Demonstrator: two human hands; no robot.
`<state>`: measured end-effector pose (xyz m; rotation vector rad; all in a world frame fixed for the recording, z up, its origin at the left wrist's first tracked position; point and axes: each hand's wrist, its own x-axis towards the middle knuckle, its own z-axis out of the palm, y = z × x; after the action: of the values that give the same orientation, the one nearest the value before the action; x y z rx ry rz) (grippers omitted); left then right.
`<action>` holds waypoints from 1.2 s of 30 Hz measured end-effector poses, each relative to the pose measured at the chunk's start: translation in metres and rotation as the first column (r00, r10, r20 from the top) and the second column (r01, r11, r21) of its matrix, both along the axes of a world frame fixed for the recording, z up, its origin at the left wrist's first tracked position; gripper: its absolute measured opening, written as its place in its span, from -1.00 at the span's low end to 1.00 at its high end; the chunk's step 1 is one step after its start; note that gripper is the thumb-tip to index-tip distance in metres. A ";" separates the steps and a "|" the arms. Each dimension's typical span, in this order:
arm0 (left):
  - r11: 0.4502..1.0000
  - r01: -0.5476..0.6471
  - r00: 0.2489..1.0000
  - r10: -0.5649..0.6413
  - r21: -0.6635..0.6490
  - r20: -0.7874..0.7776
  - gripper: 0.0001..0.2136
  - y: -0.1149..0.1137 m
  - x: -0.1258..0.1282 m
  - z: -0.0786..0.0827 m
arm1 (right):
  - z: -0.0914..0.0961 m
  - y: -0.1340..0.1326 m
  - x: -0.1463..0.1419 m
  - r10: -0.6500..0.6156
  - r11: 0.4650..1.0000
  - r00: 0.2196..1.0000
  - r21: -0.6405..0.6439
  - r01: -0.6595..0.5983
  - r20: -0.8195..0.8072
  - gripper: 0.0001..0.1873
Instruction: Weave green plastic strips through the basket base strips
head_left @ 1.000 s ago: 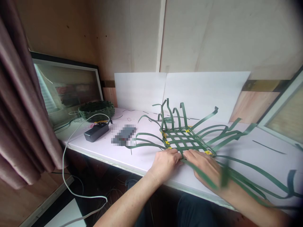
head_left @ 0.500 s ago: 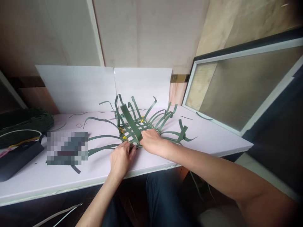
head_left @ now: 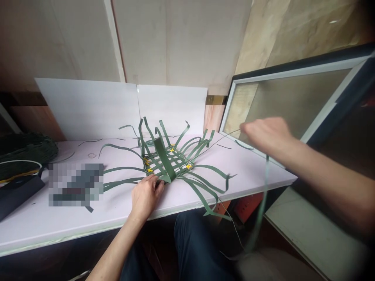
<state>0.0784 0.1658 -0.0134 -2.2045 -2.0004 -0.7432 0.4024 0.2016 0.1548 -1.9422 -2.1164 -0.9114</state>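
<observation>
A flat woven square of green strips (head_left: 166, 160), marked with small yellow ties, lies on the pale table (head_left: 123, 203), and loose strip ends fan out on every side. My left hand (head_left: 145, 195) presses the near edge of the weave, fingers on a strip. My right hand (head_left: 265, 134) is raised to the right above the table's end, pinched on a long thin green strip (head_left: 263, 195) that runs from the weave up to the hand and hangs down toward the floor.
White boards (head_left: 117, 109) stand against the wall behind the weave. A framed glass panel (head_left: 293, 105) leans at the right. A dark woven basket (head_left: 26, 150), a black box (head_left: 17, 191) and a blurred object (head_left: 74, 183) sit at the left.
My right hand has lifted off the weave and swung up to the right, drawing a long strip out. The left hand stays at the weave's near edge. The view has turned slightly.
</observation>
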 end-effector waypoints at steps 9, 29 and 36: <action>0.999 -0.050 0.999 0.050 -0.011 0.010 -0.79 -0.002 0.006 0.002 | -0.024 -0.052 -0.017 0.375 0.899 0.927 0.254 -0.356 -0.028 -0.62; 1.000 -0.031 0.999 0.031 0.002 0.016 -0.77 0.002 0.003 -0.003 | -0.123 -0.024 -0.156 0.440 0.825 0.885 -0.319 -0.466 -0.155 -0.75; 0.999 -0.047 0.999 0.047 0.002 0.001 -0.74 0.003 0.003 -0.003 | -0.113 -0.015 -0.159 0.426 0.780 0.876 -0.399 -0.482 -0.227 -0.83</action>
<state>0.0814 0.1690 -0.0168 -2.1483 -2.0434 -0.7402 0.2431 0.1861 0.0415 -1.4480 -2.7123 -0.2122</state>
